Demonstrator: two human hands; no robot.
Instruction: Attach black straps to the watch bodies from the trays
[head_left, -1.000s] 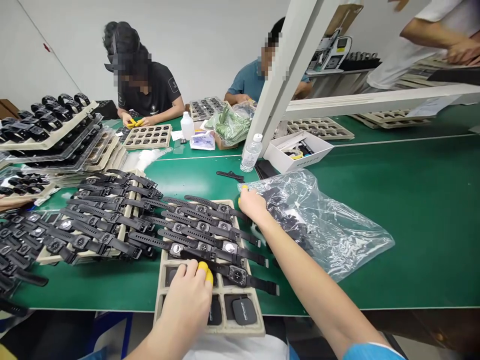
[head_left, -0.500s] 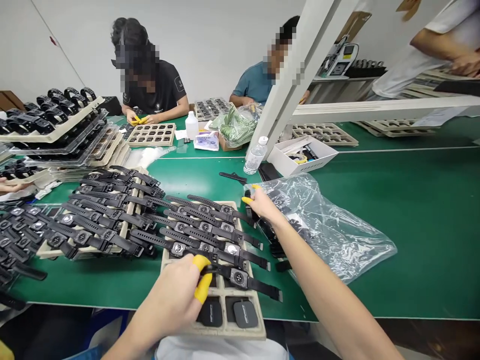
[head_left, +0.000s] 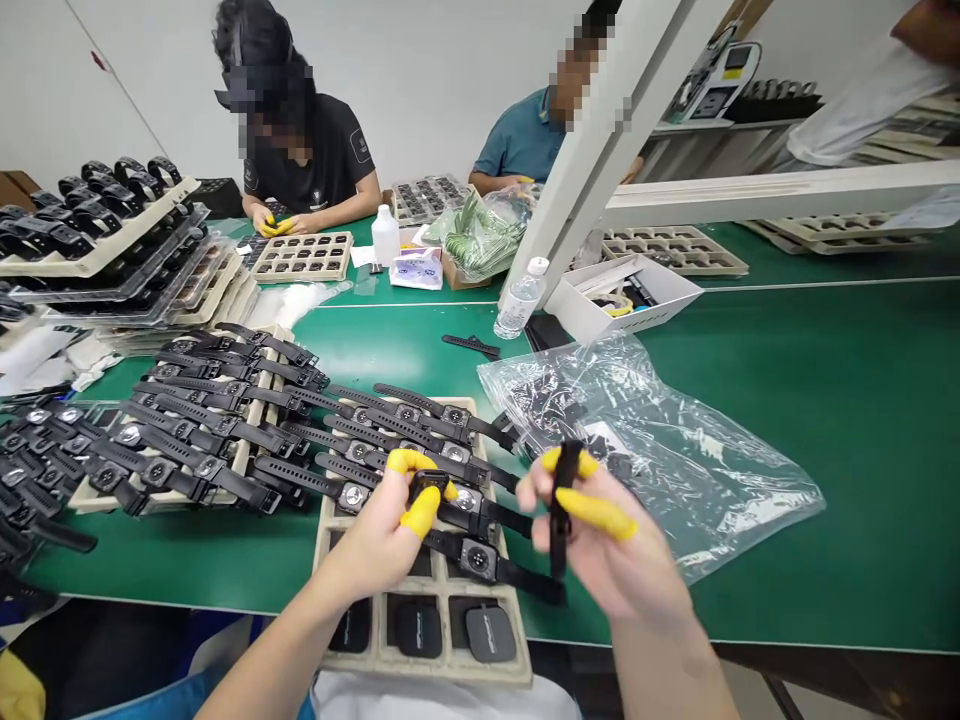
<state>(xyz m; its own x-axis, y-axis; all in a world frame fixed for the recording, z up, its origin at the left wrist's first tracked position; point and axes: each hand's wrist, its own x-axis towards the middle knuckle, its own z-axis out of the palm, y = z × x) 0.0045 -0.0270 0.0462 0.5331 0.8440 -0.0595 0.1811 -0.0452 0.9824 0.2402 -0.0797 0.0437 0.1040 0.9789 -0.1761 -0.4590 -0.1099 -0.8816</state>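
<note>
My left hand [head_left: 397,520], with yellow finger covers, pinches a small black watch body [head_left: 430,486] above the middle of a beige tray [head_left: 495,676]. To its right, my right hand [head_left: 600,530] grips a black strap [head_left: 562,508] held upright between yellow-covered thumb and fingers. Beneath the hands, the tray carries several watches with straps attached, backs facing up. Its front compartments hold dark square watch bodies, one of them a square piece [head_left: 489,632] at the front right. Right of the tray lies a clear plastic bag [head_left: 675,450] with black straps inside.
More trays of strapped watches [head_left: 202,420] stand at the left, with stacked trays [head_left: 142,250] behind. A water bottle [head_left: 521,298], a white box [head_left: 622,296] and a slanted white post [head_left: 577,150] stand beyond. Two people sit across the green table [head_left: 375,345].
My right hand has come back from the plastic bag toward the tray, now with a strap in it. My left hand has risen slightly, and the watch body now shows in its fingers.
</note>
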